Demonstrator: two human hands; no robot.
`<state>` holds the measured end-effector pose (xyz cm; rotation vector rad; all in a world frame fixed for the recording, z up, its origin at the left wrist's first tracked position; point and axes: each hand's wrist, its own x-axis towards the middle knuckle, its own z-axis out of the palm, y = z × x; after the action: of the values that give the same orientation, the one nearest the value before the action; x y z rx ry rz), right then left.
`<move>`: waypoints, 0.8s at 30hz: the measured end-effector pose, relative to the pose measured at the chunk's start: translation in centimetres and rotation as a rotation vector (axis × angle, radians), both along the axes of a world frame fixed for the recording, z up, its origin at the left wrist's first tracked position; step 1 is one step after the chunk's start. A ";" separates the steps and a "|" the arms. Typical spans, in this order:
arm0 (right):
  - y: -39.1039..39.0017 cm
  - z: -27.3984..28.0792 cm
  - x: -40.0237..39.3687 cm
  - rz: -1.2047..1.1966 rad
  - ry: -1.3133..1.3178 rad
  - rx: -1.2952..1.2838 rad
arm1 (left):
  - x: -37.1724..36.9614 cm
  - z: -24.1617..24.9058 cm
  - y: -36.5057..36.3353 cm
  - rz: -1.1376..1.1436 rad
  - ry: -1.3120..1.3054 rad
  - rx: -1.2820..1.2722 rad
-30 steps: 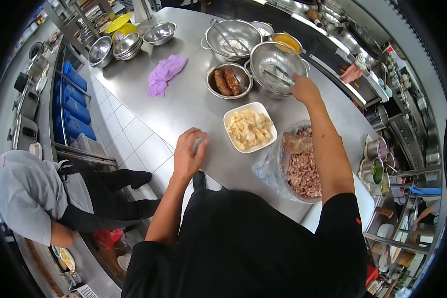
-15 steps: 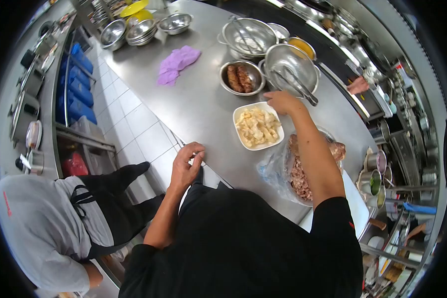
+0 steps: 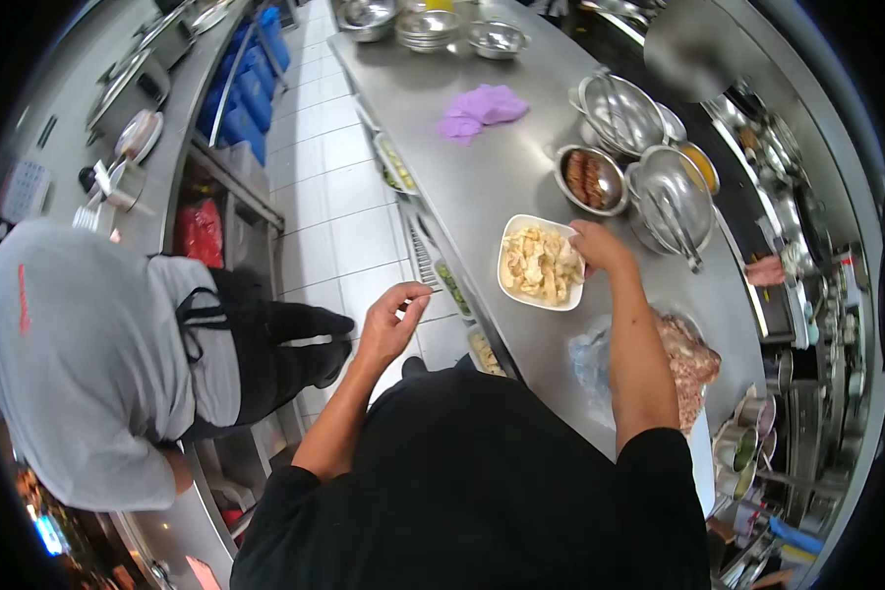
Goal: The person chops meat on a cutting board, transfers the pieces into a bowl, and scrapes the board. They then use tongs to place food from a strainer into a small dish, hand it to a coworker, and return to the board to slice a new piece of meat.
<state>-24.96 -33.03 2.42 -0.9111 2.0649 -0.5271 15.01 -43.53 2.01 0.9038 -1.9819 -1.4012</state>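
Observation:
My right hand grips the right rim of a white square bowl, with fingers over the side. Pale yellow chunks of food fill the bowl, which is over the steel table. Just beyond it stands a metal bowl with browned sausage-like pieces of meat. My left hand hovers left of the table edge, fingers curled and thumb close to the index finger, with nothing visible in it. Below my right forearm lies a clear plastic bag beside chopped and whole meat.
Two colanders with tongs stand on the right of the steel table. A purple cloth lies farther back, near stacked metal bowls. Another person in a grey shirt stands at the left counter.
My right hand has moved from beside the white bowl onto its rim. The view has turned, so the table sits farther right, and containers under its edge now show.

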 end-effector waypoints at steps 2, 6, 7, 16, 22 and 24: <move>-1.0 -1.0 1.8 0.108 0.087 -0.102 | 1.3 0.5 0.2 0.028 0.000 -0.053; -3.8 -1.3 8.5 0.118 0.050 -0.283 | 5.4 0.6 1.4 0.087 -0.060 -0.009; -4.6 -1.4 9.8 0.162 0.031 -0.331 | 6.6 0.4 1.7 0.081 -0.093 -0.024; -12.9 6.0 22.4 0.606 -0.087 -0.590 | 15.3 2.8 5.6 0.392 -0.409 0.165; -19.8 9.8 36.6 0.786 -0.481 -0.335 | 20.7 7.1 11.0 0.681 -0.445 0.482; -10.4 5.2 38.7 0.848 -0.572 -0.424 | 20.4 2.2 21.4 0.793 -0.424 0.363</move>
<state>13.75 -43.48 7.63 -1.5449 0.9348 -0.6523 35.45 -22.09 4.19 2.0113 -1.3427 -1.1469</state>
